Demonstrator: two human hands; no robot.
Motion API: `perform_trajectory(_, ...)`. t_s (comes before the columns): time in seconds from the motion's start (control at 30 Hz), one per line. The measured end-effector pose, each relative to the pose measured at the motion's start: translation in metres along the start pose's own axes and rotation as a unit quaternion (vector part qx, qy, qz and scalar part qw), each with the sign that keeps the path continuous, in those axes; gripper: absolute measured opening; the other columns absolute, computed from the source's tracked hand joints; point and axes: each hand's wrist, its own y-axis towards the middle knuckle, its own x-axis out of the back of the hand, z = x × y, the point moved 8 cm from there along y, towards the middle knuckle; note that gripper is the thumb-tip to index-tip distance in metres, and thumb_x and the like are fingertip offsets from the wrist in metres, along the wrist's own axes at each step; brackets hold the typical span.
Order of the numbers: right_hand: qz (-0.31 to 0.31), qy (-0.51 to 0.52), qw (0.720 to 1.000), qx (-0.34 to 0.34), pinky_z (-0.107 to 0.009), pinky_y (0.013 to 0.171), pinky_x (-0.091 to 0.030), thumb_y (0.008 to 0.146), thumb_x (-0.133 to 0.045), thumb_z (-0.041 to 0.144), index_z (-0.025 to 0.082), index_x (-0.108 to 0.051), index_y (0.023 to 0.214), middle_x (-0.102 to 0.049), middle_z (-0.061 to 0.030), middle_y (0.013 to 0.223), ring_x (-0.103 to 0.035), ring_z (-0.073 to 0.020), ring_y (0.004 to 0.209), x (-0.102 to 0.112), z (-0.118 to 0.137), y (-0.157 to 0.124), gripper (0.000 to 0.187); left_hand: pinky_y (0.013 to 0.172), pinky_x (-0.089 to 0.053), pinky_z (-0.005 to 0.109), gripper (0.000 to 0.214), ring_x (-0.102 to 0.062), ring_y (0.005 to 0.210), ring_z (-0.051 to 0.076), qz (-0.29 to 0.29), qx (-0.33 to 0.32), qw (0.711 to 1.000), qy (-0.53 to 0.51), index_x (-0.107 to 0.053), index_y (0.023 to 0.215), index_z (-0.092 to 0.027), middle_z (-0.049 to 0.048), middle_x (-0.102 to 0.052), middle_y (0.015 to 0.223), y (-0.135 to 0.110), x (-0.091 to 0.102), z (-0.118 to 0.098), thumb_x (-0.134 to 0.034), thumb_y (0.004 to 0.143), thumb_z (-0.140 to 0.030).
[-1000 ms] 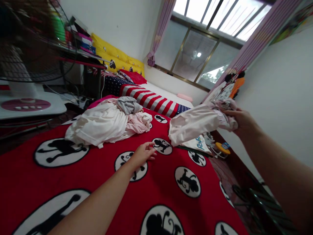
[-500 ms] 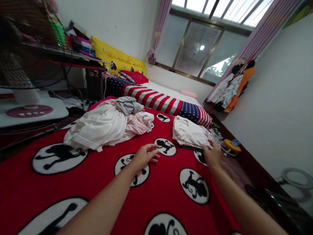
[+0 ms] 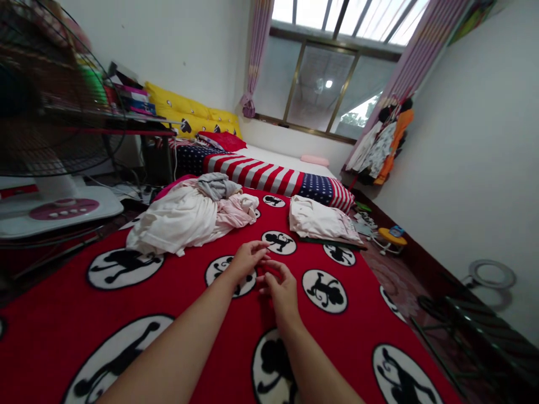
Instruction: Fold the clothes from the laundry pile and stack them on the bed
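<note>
Both of my hands hover close together over the red blanket (image 3: 177, 314) with black-and-white monkey circles. My left hand (image 3: 246, 259) has its fingers loosely apart and holds nothing. Beside it, almost touching, my right hand (image 3: 280, 285) is also open with curled fingers and nothing in it. A folded pale pink garment (image 3: 322, 221) lies on the blanket's far right edge, well beyond my hands. A loose heap of white, pink and grey clothes (image 3: 191, 210) sits to the far left of my hands.
A standing fan (image 3: 46, 140) and a cluttered shelf are at the left. Behind the blanket lies a stars-and-stripes cover (image 3: 278, 177) with yellow and red pillows. Clothes hang at the right by the window. A dark chair frame (image 3: 475, 331) stands at the right.
My right hand set the pale pink garment down on the blanket's far right edge, let go, and came back beside my left hand. The left hand barely moved.
</note>
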Motion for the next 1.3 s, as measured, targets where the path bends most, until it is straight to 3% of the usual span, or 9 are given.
perform_trajectory(0.27,0.012,-0.087,0.993,0.084,-0.026,0.052,-0.054,0.078,-0.058,0.030,0.021,-0.063,0.101,-0.067,0.0007,0.068,-0.064,-0.0148,0.056,0.013,0.015,-0.001,0.025,0.064,-0.055,0.026,0.025,-0.067,0.069,0.015,0.024,0.008,0.999,0.029,-0.064,0.100,-0.012,0.0073,-0.069,0.083,0.005,-0.004,0.007,-0.069,0.078,-0.023)
perform_trajectory(0.4,-0.023,-0.058,0.997,0.039,-0.026,0.050,-0.052,0.074,-0.061,0.033,0.020,-0.061,0.098,-0.063,0.0030,0.057,-0.063,-0.0152,0.053,0.030,0.010,0.004,0.027,0.068,-0.057,0.034,0.019,-0.069,0.073,0.019,0.034,0.006,0.997,0.076,-0.066,0.096,-0.012,0.0102,-0.070,0.087,0.005,-0.003,0.001,-0.066,0.079,-0.018)
perform_trajectory(0.53,-0.034,-0.052,0.998,0.017,-0.025,0.050,-0.051,0.070,-0.063,0.033,0.018,-0.062,0.092,-0.063,0.0023,0.056,-0.062,-0.0147,0.051,0.036,0.005,0.007,0.027,0.095,-0.049,0.040,0.016,-0.063,0.103,0.026,-0.027,-0.062,0.986,0.151,-0.071,0.088,-0.017,0.0099,-0.068,0.100,0.011,0.023,-0.028,-0.063,0.075,-0.012)
perform_trajectory(0.6,-0.024,-0.064,0.998,0.015,-0.024,0.051,-0.049,0.071,-0.062,0.032,0.017,-0.062,0.091,-0.064,0.0017,0.055,-0.062,-0.0144,0.051,0.034,0.003,0.008,0.025,0.107,-0.038,0.038,0.020,-0.055,0.116,0.025,-0.105,-0.152,0.952,0.244,-0.071,0.090,-0.019,0.0092,-0.065,0.109,0.010,0.045,-0.055,-0.059,0.077,-0.010)
perform_trajectory(0.7,-0.013,-0.084,0.996,0.023,-0.024,0.053,-0.048,0.073,-0.061,0.032,0.017,-0.063,0.089,-0.065,0.0008,0.055,-0.063,-0.0146,0.053,0.030,0.001,0.008,0.022,0.108,-0.036,0.038,0.029,-0.052,0.118,0.026,-0.247,-0.242,0.849,0.399,-0.069,0.104,-0.017,0.0120,-0.059,0.118,0.000,0.076,-0.084,-0.051,0.081,-0.010)
perform_trajectory(0.8,-0.007,-0.106,0.994,0.035,-0.025,0.054,-0.048,0.074,-0.060,0.031,0.017,-0.064,0.088,-0.065,0.0001,0.057,-0.064,-0.0156,0.056,0.029,0.000,0.008,0.020,0.107,-0.036,0.042,0.044,-0.046,0.125,0.032,-0.317,-0.197,0.785,0.495,-0.060,0.122,-0.015,0.0163,-0.048,0.133,-0.006,0.097,-0.084,-0.057,0.079,-0.011)
perform_trajectory(0.97,0.023,-0.150,0.987,0.051,-0.026,0.059,-0.049,0.076,-0.057,0.028,0.016,-0.065,0.086,-0.067,-0.0022,0.067,-0.065,-0.0160,0.061,0.026,-0.003,0.009,0.017,0.095,-0.042,0.045,0.062,-0.052,0.114,0.038,-0.296,-0.090,0.712,0.630,-0.043,0.135,-0.005,0.0249,-0.053,0.123,-0.006,0.099,-0.077,-0.060,0.076,-0.011)
perform_trajectory(1.17,0.041,-0.171,0.982,0.066,-0.027,0.061,-0.049,0.075,-0.055,0.026,0.016,-0.066,0.083,-0.068,-0.0029,0.072,-0.065,-0.0155,0.062,0.024,-0.004,0.009,0.017,0.077,-0.046,0.041,0.038,-0.062,0.094,0.036,-0.328,0.002,0.743,0.584,-0.056,0.117,-0.012,0.0200,-0.065,0.101,-0.011,0.116,-0.078,-0.060,0.081,-0.024)
perform_trajectory(1.3,0.047,-0.176,0.981,0.069,-0.028,0.063,-0.051,0.075,-0.055,0.026,0.016,-0.066,0.082,-0.069,-0.0035,0.073,-0.065,-0.0159,0.063,0.021,-0.004,0.009,0.017,0.073,-0.045,0.035,0.026,-0.061,0.081,0.027,-0.411,-0.103,0.806,0.413,-0.065,0.092,-0.012,0.0113,-0.067,0.082,-0.024,0.129,-0.095,-0.067,0.075,-0.031)
